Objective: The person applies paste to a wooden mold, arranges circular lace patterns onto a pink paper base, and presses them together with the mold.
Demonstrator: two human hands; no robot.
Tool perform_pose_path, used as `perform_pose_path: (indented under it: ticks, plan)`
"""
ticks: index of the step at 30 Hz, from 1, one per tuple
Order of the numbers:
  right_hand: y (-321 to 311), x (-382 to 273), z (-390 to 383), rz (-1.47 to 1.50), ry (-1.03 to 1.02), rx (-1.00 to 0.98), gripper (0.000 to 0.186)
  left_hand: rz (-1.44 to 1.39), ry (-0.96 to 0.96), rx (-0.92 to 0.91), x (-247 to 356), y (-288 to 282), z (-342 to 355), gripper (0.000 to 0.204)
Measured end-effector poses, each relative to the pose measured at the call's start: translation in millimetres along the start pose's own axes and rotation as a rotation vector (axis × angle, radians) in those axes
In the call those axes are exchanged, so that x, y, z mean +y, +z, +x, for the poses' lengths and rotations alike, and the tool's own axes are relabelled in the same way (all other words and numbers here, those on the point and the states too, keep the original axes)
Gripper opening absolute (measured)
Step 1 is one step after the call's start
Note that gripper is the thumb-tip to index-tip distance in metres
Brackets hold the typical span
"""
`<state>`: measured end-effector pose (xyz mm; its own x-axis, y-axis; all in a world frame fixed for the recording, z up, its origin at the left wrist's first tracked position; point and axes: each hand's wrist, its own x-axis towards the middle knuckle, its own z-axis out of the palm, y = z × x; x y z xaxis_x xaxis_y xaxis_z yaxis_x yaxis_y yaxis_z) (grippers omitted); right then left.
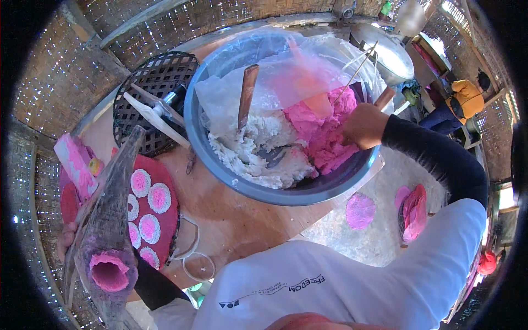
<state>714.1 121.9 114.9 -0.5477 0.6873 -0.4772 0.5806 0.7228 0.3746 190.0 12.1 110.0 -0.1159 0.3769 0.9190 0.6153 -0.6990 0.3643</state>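
My right hand (364, 125) is closed at the right side of a large blue-grey basin (264, 196), its fingers pressed into a mass of pink dough (324, 135). White dough (258, 159) lies beside the pink, with a wooden handle (248, 96) standing in it. Clear plastic sheeting (231, 91) covers part of the far side. Another wooden handle (384, 98) juts over the rim by my right hand. At the lower left, my left hand (66, 242) wraps round a long wooden piece (104, 220), which hides most of it. Pink dough rings the round hole in that wood.
Several pink-and-white discs lie on a red round mat (171, 206) behind the wooden piece. A black woven basket (148, 88) with a white-armed tool (154, 118) is left of the basin. A person (468, 99) in a yellow-orange top is at the far right, past a metal pot (393, 55).
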Motion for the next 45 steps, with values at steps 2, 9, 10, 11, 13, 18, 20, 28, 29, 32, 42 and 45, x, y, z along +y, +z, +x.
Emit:
perform_pose_path:
  ticks: [2,9,10,11,13,18,20,28,29,32,42,45]
  plan:
    - [1,-2,-4,0.034,-0.009,0.009,0.012,-0.008,-0.007,0.001,1,-1,-1,0.036]
    - [-2,-1,-30,0.134,0.064,0.077,0.017,-0.087,-0.018,-0.029,-1,13,1,0.038]
    - [-11,2,-38,0.145,0.066,0.121,0.016,-0.083,-0.019,-0.032,7,9,4,0.039]
    - [-26,3,-48,0.142,0.065,0.130,0.016,-0.089,-0.023,-0.034,10,8,4,0.039]
    - [-52,3,-69,0.200,0.204,0.245,0.013,-0.156,-0.054,-0.059,-2,23,-1,0.040]
    - [-97,-5,-111,0.234,0.316,0.417,0.010,-0.388,-0.195,-0.142,-3,40,1,0.042]
    - [-119,-15,-121,0.553,0.353,0.489,0.010,-0.279,-0.198,-0.152,-29,38,-8,0.041]
    - [-144,-89,-80,1.433,0.006,0.869,0.018,-0.173,-0.121,-0.270,-7,91,37,0.031]
    - [-155,-105,-72,1.419,-0.014,0.873,0.018,-0.128,-0.084,-0.285,5,89,39,0.030]
    - [-167,-147,-35,1.555,-0.185,0.907,0.019,-0.095,-0.106,-0.224,64,59,61,0.025]
    - [-284,-257,10,0.266,0.048,1.214,0.013,0.298,-0.244,-0.053,49,-56,66,0.037]
    - [-302,-304,27,0.004,0.153,1.235,0.012,0.452,-0.201,0.029,39,-64,59,0.038]
